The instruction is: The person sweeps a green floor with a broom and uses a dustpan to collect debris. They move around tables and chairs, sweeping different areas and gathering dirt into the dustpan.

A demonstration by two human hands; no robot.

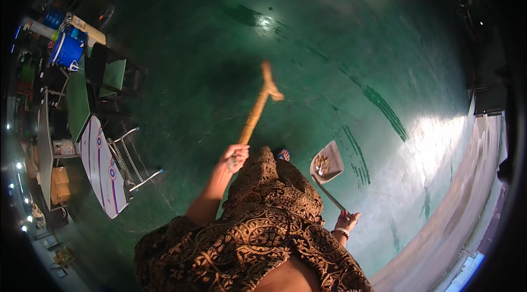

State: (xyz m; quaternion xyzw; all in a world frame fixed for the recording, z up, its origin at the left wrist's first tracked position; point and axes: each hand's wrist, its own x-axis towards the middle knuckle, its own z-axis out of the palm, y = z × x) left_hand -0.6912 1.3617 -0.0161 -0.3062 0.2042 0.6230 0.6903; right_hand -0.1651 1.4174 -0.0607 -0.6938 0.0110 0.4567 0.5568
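My left hand (235,158) is closed round the near end of a yellow-brown wooden stick (254,113). This stick reaches out ahead of me, and its far end splits into a fork, slightly blurred. Low on the right, my right hand (346,220) grips the thin handle of a long-handled dustpan (336,167). The pale pan holds a small heap of light and brown scraps (323,164), too small to name. Between my hands, patterned dark clothing covers my legs, and a striped shoe tip (284,154) shows beyond it.
Green floor (219,61) spreads ahead, with dark wet-looking streaks (384,110). On the left stand a white striped folding table (102,165) with metal legs, a green table (78,99), a blue cooler (68,50) and cardboard boxes (60,184). A pale strip (439,226) runs along the right.
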